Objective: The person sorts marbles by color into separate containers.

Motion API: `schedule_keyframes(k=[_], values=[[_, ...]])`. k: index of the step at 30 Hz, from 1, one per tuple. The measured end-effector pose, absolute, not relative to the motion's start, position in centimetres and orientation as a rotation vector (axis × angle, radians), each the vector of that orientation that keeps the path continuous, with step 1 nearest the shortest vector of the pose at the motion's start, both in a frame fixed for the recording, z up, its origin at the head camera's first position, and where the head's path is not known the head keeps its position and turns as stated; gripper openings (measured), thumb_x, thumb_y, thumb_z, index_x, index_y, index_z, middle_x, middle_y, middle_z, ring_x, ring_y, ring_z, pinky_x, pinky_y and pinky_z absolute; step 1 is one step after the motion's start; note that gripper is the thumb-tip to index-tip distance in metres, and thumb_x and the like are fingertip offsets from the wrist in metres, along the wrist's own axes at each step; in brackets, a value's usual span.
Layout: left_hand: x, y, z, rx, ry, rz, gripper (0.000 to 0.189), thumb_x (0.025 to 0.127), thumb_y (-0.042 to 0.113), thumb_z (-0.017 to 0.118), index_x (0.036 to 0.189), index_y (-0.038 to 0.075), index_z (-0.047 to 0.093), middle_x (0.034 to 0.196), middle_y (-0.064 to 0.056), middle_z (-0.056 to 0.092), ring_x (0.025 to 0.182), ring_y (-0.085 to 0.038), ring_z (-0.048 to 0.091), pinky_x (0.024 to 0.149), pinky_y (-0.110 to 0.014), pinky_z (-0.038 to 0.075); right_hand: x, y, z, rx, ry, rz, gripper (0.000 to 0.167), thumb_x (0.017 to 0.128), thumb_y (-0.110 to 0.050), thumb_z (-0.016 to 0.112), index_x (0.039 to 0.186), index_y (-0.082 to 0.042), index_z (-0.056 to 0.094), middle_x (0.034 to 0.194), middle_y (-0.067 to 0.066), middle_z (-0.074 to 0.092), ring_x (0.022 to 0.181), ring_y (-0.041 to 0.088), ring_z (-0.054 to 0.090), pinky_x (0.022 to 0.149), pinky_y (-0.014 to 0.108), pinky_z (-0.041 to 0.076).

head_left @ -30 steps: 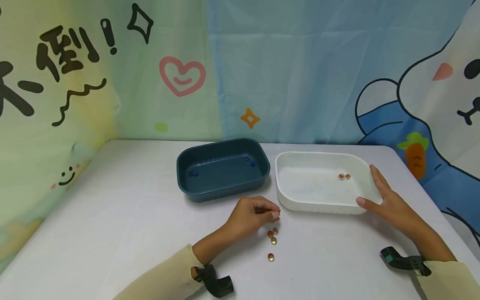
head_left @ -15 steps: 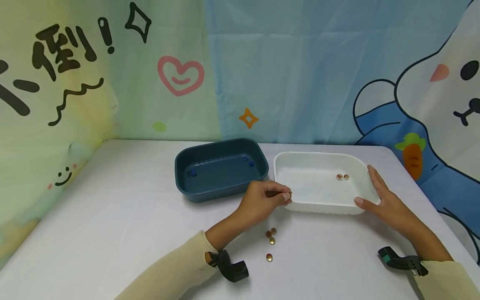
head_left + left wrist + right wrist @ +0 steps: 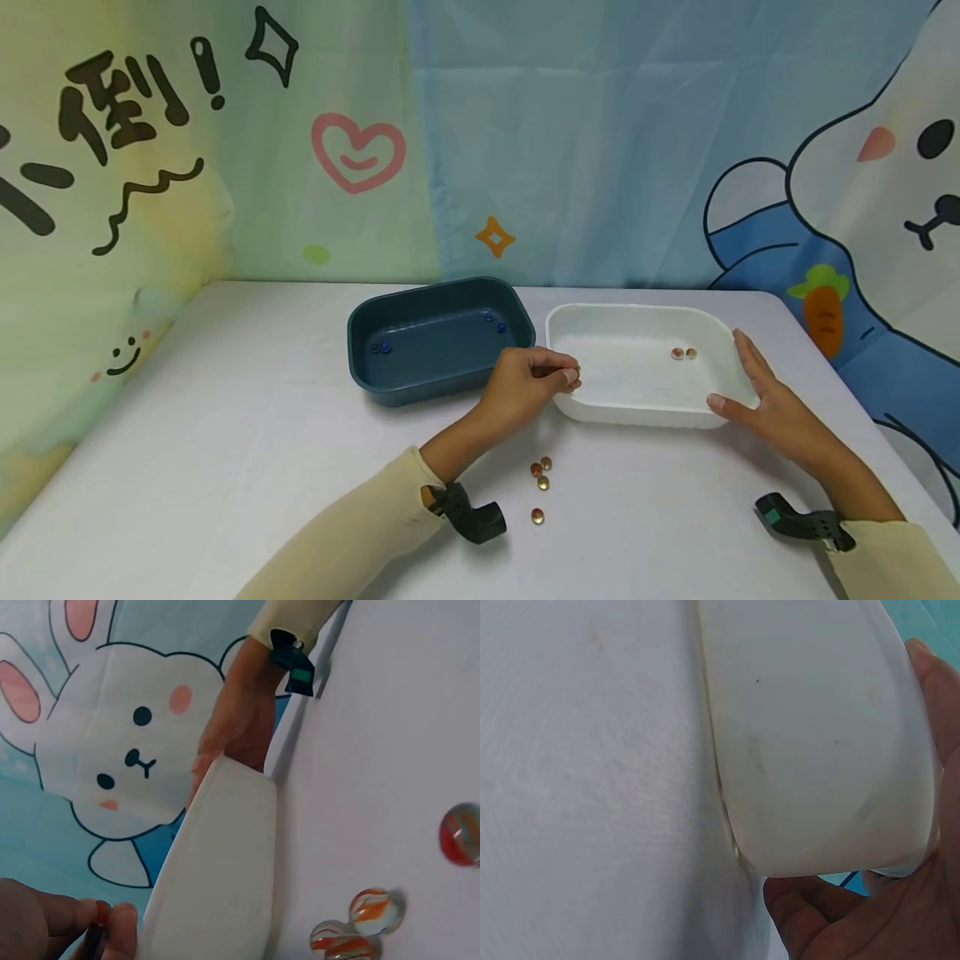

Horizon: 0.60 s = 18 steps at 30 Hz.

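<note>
My left hand (image 3: 525,385) is over the front left corner of the white tray (image 3: 637,415). Between thumb and fingertips it pinches a marble (image 3: 102,912), whose orange side shows in the left wrist view. My right hand (image 3: 776,417) grips the tray's right end, thumb at the front rim and fingers along the side. Two orange-and-clear marbles (image 3: 684,353) lie inside the white tray. Several more orange marbles (image 3: 543,482) lie on the table in front of the trays; the left wrist view shows a red-and-clear marble (image 3: 460,834) close up.
Left of the white tray stands a dark blue tray (image 3: 420,394) with several blue marbles (image 3: 386,347) in it. Both trays stand on a white-covered table (image 3: 225,433). A printed cloth backdrop (image 3: 622,167) hangs behind the table's far edge.
My left hand has moved up and to the right, from beside the loose marbles to the white tray's rim, still pinching its marble. The right hand stays on the tray.
</note>
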<state>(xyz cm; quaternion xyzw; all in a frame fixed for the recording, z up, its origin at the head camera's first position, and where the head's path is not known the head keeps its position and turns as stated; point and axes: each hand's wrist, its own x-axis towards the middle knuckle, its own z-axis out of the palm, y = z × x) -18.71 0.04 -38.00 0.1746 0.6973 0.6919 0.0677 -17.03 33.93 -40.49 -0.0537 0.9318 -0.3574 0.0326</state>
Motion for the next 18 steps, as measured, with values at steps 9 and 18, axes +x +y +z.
schedule_keyframes(k=[9,18], values=[[-20.2,0.6,-37.6,0.43,2.123,2.062,0.012,0.09,-0.002,0.065,0.099,-0.008,0.071,0.089,-0.011,0.071,0.081,-0.018,0.071,0.075,-0.025,0.055,-17.1,33.9,-40.5,-0.159,2.865,-1.081,0.1,0.092,-0.042,0.063,0.153,-0.029,-0.016,0.159,0.009,-0.02,0.136,0.058,-0.004,0.08,0.081,0.022],[-21.1,1.3,-37.5,0.264,2.006,2.137,0.011,0.091,-0.006,0.063,0.099,-0.012,0.069,0.09,-0.013,0.07,0.082,-0.022,0.071,0.074,-0.027,0.056,-17.1,34.0,-40.4,-0.174,2.858,-1.087,0.1,0.092,-0.04,0.062,0.153,-0.027,-0.016,0.159,0.009,-0.02,0.137,0.057,-0.005,0.08,0.081,0.02]])
